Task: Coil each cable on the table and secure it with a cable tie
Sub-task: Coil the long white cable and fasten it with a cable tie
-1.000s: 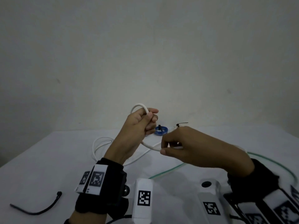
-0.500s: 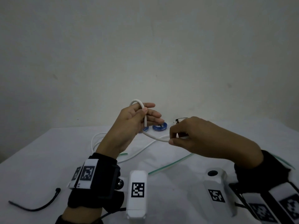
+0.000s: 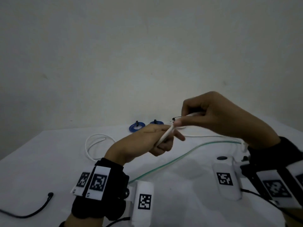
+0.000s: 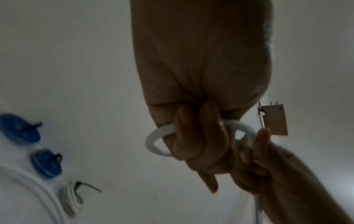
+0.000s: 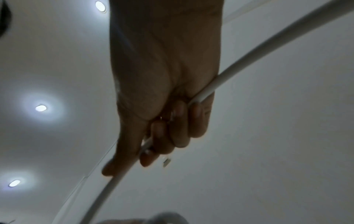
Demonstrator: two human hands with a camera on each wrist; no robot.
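Note:
My left hand point(image 3: 157, 140) grips a small loop of thick white cable point(image 3: 165, 135) above the table, fingers curled round it point(image 4: 193, 136). My right hand point(image 3: 201, 115) is raised just above and right of it, pinching the same white cable point(image 5: 210, 86) between thumb and fingers. The cable's slack lies in loose loops on the white table point(image 3: 93, 145) behind my left wrist. Two blue coiled cables point(image 3: 136, 126) with black ties sit at the table's far edge, and a tied white coil point(image 4: 70, 197) lies next to them.
A thin green-white cable point(image 3: 172, 159) runs across the table's middle toward the right. A black cable tie point(image 3: 27, 213) lies near the front left. A plain wall stands right behind the table.
My left hand has dropped lower and turned over with the loop. My right hand has risen above it, drawing the cable up and to the right.

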